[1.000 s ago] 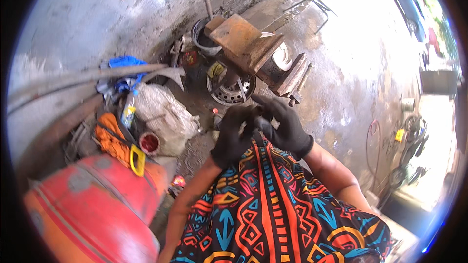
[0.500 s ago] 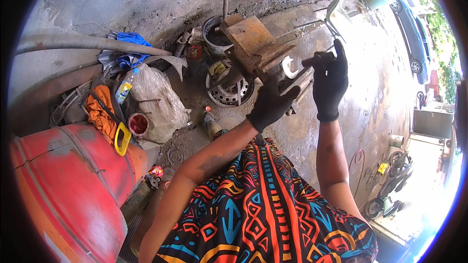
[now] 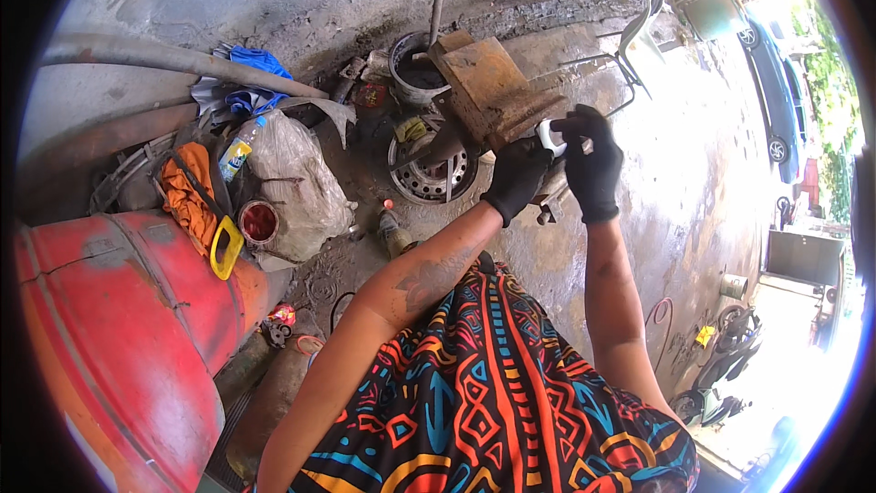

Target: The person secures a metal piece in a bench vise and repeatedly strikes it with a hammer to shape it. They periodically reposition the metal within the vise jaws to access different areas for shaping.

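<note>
Brought closer together since half second ago: left hand [image 3: 516, 181] and right hand [image 3: 593, 169], near right corner of rusty vise [image 3: 486, 78], over floor [image 3: 675, 210]. With left fingers now gathered and right ones bent, cannot tell if gripping anything. Between them: white piece [image 3: 547, 138]; held or lying beyond, cannot tell. As judged, work now drawn to one spot beside vise.

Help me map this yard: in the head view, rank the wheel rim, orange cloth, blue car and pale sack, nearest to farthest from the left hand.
1. Wheel rim, left of the left hand.
2. Pale sack, farther left.
3. Orange cloth, left beyond the sack.
4. Blue car, background, upper right.
</note>
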`<state>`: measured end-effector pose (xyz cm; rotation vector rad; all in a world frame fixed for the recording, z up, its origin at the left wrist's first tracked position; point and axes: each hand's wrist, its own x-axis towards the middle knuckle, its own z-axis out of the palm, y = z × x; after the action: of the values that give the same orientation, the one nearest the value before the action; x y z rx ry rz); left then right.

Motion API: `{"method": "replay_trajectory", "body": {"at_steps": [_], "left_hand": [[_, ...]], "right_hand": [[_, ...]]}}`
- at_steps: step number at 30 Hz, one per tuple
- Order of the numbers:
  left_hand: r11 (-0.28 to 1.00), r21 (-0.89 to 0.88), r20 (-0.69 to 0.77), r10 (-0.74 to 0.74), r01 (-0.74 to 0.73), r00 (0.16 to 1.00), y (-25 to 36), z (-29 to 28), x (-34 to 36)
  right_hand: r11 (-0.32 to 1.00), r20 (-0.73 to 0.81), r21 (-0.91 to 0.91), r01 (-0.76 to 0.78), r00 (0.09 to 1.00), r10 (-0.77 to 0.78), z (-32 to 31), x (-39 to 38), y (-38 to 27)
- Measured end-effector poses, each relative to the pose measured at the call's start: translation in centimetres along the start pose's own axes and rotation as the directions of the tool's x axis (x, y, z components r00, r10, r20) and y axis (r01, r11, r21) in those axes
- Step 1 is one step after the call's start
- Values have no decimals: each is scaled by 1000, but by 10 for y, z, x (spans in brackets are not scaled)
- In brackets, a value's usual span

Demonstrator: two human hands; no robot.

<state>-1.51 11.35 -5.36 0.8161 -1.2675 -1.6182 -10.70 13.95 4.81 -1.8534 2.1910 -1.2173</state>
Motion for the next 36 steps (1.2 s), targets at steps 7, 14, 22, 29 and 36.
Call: {"method": "replay_trajectory", "body": {"at_steps": [7,14,22,29,36], "left_hand": [[987,-81,31,-136,138,990,-1,3,-7],[989,-63,27,-134,136,991,9,0,-6],[987,-78,-20,-141,139,990,25,1,-14],[978,-131,-10,-164,162,986,4,4,-11],[994,15,44,-106,105,993,8,-1,-8]], "right_hand": [[989,115,79,-126,987,117,8,-9,5],[971,-218,-112,211,948,-231,1,3,-1],[985,-181,-91,143,971,-158,3,4,12],[979,-237,-70,190,950,-202,-10,15,2],[997,-62,17,79,995,-78,0,0,8]]}}
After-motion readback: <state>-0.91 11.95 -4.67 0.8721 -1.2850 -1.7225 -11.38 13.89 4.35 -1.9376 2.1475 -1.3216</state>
